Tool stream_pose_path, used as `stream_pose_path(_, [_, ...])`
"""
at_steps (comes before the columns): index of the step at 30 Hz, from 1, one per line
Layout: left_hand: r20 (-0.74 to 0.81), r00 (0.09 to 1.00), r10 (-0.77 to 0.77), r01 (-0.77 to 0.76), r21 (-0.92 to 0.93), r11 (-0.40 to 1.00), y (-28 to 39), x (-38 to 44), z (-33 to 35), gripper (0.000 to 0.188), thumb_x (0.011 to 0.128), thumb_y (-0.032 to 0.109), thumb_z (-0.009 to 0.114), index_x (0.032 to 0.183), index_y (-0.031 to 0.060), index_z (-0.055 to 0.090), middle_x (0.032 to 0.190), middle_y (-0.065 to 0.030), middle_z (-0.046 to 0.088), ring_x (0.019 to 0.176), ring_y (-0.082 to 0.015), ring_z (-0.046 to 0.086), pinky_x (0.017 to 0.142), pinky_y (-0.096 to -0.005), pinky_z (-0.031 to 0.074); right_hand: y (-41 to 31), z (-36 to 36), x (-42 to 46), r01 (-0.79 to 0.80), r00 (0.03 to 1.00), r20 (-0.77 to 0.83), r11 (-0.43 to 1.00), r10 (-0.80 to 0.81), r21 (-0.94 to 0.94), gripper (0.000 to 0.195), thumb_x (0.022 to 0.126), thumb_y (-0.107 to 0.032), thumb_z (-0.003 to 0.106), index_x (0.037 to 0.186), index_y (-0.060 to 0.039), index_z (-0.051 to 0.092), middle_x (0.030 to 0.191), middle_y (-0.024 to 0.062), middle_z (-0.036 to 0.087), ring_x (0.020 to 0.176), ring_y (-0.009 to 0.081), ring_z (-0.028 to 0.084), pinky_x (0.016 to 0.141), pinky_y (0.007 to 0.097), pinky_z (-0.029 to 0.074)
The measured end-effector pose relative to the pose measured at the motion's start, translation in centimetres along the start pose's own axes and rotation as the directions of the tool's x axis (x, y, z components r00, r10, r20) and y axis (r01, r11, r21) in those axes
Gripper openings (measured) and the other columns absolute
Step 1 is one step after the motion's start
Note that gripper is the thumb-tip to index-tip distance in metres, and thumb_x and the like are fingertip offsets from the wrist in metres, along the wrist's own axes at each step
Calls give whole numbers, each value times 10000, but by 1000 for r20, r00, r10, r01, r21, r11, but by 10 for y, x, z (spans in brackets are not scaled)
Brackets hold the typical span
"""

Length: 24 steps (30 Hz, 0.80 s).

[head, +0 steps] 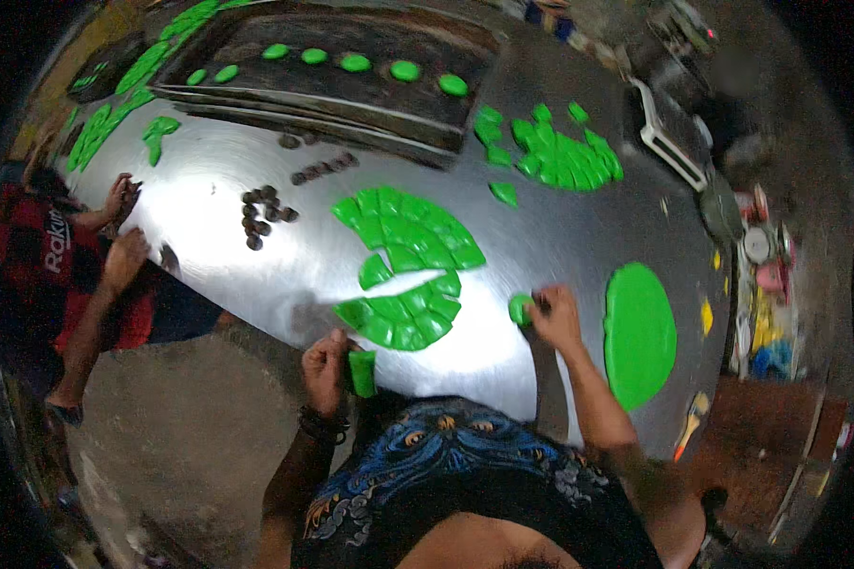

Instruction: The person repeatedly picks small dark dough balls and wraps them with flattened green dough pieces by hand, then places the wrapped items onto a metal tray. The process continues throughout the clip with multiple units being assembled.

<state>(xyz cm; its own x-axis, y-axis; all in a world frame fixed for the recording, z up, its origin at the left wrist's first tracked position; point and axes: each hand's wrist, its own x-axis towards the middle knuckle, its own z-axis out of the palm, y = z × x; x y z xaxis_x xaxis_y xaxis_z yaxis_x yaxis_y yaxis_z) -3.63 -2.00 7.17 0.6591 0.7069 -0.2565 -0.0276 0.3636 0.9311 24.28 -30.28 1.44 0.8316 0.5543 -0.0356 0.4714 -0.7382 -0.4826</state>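
My left hand (pixel 323 371) is at the near edge of the metal table (pixel 413 373), fingers curled. A green dough strip (pixel 363 373) lies right beside its fingertips; whether they grip it is unclear. To the right, my right hand (pixel 558 317) has its fingers on a small round piece of green dough (pixel 521 310), just at or above the table. Between and beyond my hands lies a sheet of green dough cut into wedges, in a far part (pixel 413 227) and a near part (pixel 406 313). A large uncut green oval (pixel 639 334) lies right of my right arm.
Dark brown balls (pixel 260 213) sit left of centre. Behind is a dark tray (pixel 341 92) with several green discs (pixel 356 63). More cut dough (pixel 569 156) lies far right; a brush (pixel 692 425) rests near the right edge. A co-worker's hands (pixel 124 249) are at the left edge.
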Motion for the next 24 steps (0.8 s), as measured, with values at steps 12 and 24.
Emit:
stream_pose_path(12, [-32,951,307,-247,519,818,43,170,-117,321,875,288,596,728,3,612,633,-68,580,570,-131,518,541,-284,418,-233,-49,146,606,607,696,790,-385,-91,333,740,-210,667,1010,-47,561,949,170,582,907,361,572,788,460,462])
stream_pose_path(24, [224,844,488,-481,718,503,18,202,-203,177,781,149,656,669,56,555,603,-100,535,522,-277,532,477,-382,426,-620,18,498,799,524,-822,464,-223,383,182,801,-167,651,935,-46,639,822,124,621,810,281,614,743,366,476])
